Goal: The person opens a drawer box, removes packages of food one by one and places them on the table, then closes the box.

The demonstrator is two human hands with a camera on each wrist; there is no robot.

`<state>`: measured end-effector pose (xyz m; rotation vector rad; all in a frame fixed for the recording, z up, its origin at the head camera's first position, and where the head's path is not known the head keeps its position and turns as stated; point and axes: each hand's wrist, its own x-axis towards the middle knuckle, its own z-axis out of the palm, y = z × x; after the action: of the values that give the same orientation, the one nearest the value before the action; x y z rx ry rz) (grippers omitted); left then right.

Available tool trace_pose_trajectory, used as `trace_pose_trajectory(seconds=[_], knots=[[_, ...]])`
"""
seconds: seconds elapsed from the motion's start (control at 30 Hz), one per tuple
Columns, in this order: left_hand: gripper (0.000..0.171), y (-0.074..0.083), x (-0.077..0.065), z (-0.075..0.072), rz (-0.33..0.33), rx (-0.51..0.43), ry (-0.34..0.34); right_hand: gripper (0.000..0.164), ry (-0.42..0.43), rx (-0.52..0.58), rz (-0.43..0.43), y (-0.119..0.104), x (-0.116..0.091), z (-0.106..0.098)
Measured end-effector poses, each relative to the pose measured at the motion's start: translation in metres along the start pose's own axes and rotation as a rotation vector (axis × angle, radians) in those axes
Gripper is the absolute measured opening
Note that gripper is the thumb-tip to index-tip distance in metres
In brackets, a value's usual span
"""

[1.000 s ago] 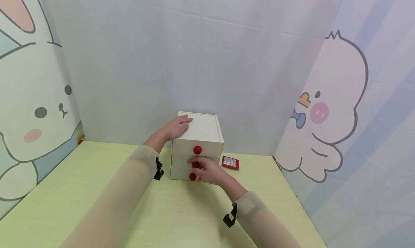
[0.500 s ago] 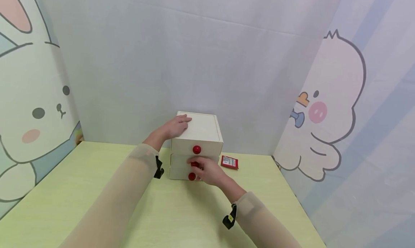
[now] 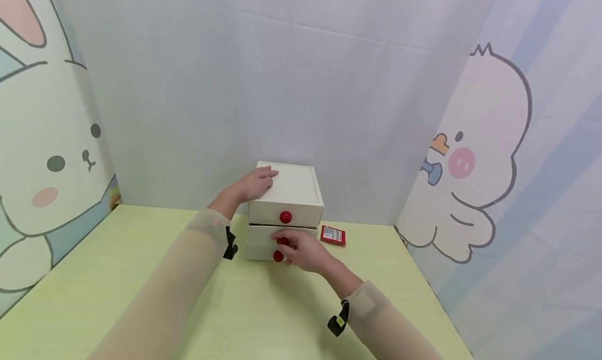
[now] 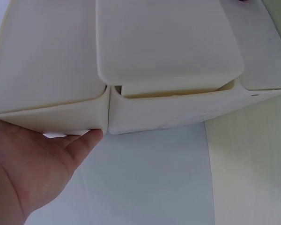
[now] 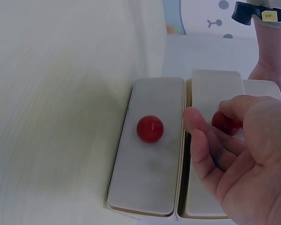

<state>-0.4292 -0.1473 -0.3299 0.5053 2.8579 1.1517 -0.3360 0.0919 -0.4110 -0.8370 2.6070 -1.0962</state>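
A small white drawer cabinet (image 3: 296, 185) has three stacked drawers, each with a round red knob. My left hand (image 3: 254, 185) rests on its top at the left edge, fingers extended over the lid. In the left wrist view that hand (image 4: 42, 164) lies against the cabinet's upper side. My right hand (image 3: 305, 250) pinches the middle red knob (image 5: 225, 123) between thumb and fingers. The middle drawer (image 4: 168, 37) juts forward, past the drawers on either side of it. The top knob (image 3: 285, 217) and bottom knob (image 5: 150, 129) are untouched.
A flat red packet with a white label (image 3: 333, 235) lies on the table right of the cabinet. The pale yellow-green table (image 3: 244, 308) runs back to a grey-white curtain (image 3: 188, 114). Cartoon-printed curtains hang on both sides.
The middle drawer has come forward, opening a dark gap under the top drawer. My right hand has moved slightly toward me with the knob. My left hand has stayed in place.
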Motion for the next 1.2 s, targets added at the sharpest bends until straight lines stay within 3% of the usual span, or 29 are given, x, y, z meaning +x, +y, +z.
trace_pose_trajectory(seconds=[0.3, 0.8, 1.2], knots=[[0.059, 0.002, -0.002, 0.000, -0.002, -0.001, -0.003, 0.032, -0.034, 0.008, 0.014, -0.003, -0.012, 0.003], [0.059, 0.002, -0.002, 0.001, 0.011, 0.013, 0.007, 0.032, -0.062, 0.009, -0.051, -0.006, -0.032, 0.010], [0.059, 0.001, -0.001, 0.001, 0.012, 0.011, 0.009, 0.032, -0.077, 0.039, -0.055, -0.004, -0.042, 0.016]])
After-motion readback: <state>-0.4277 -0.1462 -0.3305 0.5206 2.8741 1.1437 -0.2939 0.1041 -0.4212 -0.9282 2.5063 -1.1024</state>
